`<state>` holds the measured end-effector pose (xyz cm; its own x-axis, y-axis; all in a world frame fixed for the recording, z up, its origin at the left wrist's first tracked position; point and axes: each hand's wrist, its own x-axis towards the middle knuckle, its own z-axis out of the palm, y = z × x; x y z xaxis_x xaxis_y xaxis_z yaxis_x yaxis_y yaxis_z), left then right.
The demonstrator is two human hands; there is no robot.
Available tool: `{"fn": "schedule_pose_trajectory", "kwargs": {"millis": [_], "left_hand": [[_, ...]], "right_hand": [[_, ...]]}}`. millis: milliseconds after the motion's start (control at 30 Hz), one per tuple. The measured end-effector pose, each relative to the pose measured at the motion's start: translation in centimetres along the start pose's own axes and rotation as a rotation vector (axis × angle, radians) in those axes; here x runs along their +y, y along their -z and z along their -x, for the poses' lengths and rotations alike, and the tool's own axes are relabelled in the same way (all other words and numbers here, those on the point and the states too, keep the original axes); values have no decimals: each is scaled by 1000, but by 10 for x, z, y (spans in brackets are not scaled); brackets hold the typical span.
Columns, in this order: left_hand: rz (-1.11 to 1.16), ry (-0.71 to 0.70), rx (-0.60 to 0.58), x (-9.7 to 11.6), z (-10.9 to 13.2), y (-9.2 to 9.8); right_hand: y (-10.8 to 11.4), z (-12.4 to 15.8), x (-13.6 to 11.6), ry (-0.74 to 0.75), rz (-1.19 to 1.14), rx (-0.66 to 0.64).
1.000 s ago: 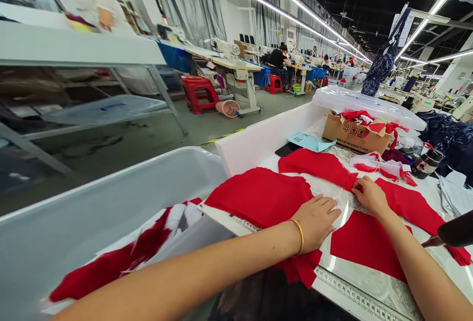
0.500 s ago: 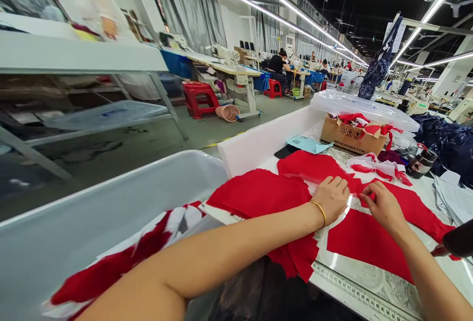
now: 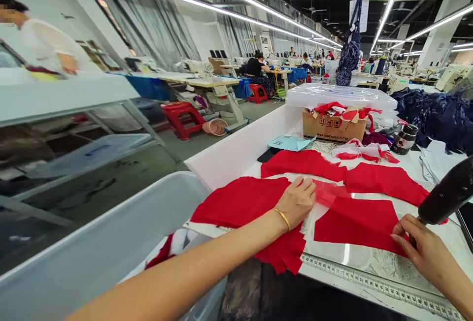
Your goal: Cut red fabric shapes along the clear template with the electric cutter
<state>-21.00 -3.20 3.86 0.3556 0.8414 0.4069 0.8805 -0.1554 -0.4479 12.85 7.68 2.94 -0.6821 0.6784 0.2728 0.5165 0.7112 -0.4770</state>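
Observation:
My left hand (image 3: 298,202), with a gold bangle on its wrist, rests at the right edge of a stack of red fabric pieces (image 3: 240,198). Its fingers are closed on a sheer red fabric piece (image 3: 330,192) that stretches out to the right. A flat red fabric panel (image 3: 354,222) lies between my hands. At that panel's right edge, my right hand (image 3: 417,237) pinches the fabric between thumb and fingers. Behind lie two more red pieces, a left one (image 3: 299,163) and a right one (image 3: 384,180).
A black machine part (image 3: 447,190) juts in above my right hand. A tape measure (image 3: 354,274) runs along the table's front edge. A cardboard box (image 3: 332,126) of red scraps and a dark jar (image 3: 404,140) stand behind. A grey bin (image 3: 111,227) sits at left.
My right hand has moved from beside my left hand to the panel's right edge. My left hand now lies against the stack, with sheer red fabric showing beside it. The view has turned right.

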Motion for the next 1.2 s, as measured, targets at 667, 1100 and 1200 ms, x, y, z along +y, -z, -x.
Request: {"fn": "schedule_pose_trajectory", "kwargs": {"millis": [667, 1100, 1200], "left_hand": [[70, -147, 112, 57, 8, 22], [97, -142, 91, 65, 14, 23], [96, -137, 97, 67, 13, 23]], "right_hand": [[25, 72, 73, -289, 111, 120], [46, 66, 43, -297, 85, 90], [48, 68, 42, -314, 82, 53]]}}
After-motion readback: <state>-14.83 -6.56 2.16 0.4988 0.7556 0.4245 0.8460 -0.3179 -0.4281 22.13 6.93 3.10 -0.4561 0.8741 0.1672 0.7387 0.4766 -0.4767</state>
